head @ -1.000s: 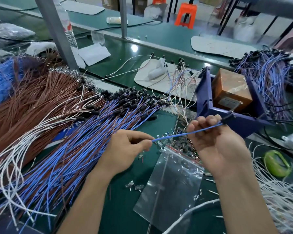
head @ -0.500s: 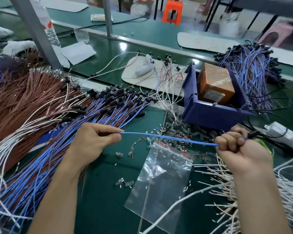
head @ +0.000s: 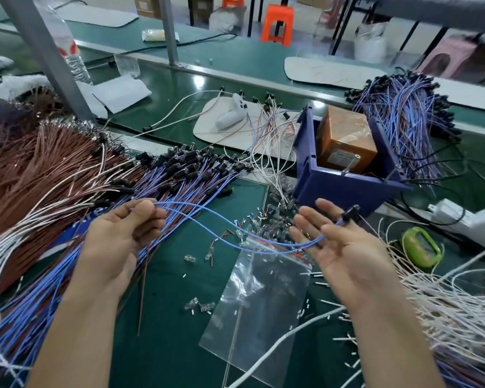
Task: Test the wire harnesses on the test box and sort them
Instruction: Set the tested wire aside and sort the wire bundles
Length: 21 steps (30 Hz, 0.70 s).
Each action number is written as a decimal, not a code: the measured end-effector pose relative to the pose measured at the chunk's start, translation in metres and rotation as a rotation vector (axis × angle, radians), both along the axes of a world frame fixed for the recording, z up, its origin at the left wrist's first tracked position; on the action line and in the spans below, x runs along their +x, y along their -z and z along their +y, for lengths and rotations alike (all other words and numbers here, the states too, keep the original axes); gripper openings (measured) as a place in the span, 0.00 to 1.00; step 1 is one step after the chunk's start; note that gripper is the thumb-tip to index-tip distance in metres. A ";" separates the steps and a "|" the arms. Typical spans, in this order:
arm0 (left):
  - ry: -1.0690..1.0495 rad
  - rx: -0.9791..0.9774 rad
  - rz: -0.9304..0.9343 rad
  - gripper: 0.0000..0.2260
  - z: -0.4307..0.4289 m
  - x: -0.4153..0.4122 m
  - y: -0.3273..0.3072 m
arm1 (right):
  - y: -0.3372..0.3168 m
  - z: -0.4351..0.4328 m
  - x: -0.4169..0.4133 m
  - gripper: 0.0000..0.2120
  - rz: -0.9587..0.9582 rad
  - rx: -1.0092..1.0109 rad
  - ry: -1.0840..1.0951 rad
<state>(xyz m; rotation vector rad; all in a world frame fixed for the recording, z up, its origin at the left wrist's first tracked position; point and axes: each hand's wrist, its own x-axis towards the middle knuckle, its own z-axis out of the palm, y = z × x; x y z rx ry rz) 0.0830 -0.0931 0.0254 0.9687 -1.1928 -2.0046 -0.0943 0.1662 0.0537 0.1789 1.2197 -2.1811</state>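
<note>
A blue wire harness [head: 221, 229] sags in a loop between my two hands above the green mat. My left hand [head: 121, 239] pinches its bare end between thumb and fingertips. Palm up with straight fingers, my right hand [head: 345, 250] has the wire lying loosely across it, and the harness's black connector [head: 351, 215] pokes out past the fingers. The orange test box [head: 345, 138] sits inside a tilted blue bin [head: 342, 187] just beyond my right hand. A big fan of blue harnesses [head: 179, 177] lies at the left, and another bundle of harnesses [head: 403, 119] lies behind the bin.
Brown wires [head: 39, 163] are piled at the far left and white wires [head: 445, 303] at the right. A clear zip bag [head: 263, 298] and several small loose parts lie on the mat between my arms. A green tape measure [head: 422, 247] and a white power strip [head: 459, 217] lie to the right.
My right hand was a fist around the taut wire; it has opened palm up. The wire has gone slack and sags. My left hand moved right while keeping its pinch.
</note>
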 end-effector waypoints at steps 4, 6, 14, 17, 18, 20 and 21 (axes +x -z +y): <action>-0.025 0.160 0.203 0.10 -0.002 0.006 0.004 | 0.004 -0.007 0.014 0.18 0.051 0.095 -0.138; -0.002 0.163 0.229 0.06 0.003 0.006 0.006 | 0.006 -0.009 0.018 0.18 0.080 0.108 -0.196; 0.220 -0.151 -0.092 0.02 0.065 -0.033 -0.009 | -0.001 -0.033 0.043 0.10 0.247 0.290 -0.525; 0.299 -0.288 -0.158 0.10 0.086 -0.048 -0.013 | -0.005 -0.043 0.050 0.11 0.359 0.358 -0.665; 0.342 -0.308 -0.177 0.10 0.090 -0.049 -0.014 | -0.006 -0.044 0.051 0.12 0.401 0.378 -0.695; 0.427 -0.269 -0.157 0.08 0.090 -0.049 -0.015 | -0.007 -0.042 0.049 0.12 0.461 0.423 -0.745; 0.475 -0.231 -0.119 0.07 0.088 -0.048 -0.015 | -0.009 -0.040 0.048 0.12 0.478 0.442 -0.773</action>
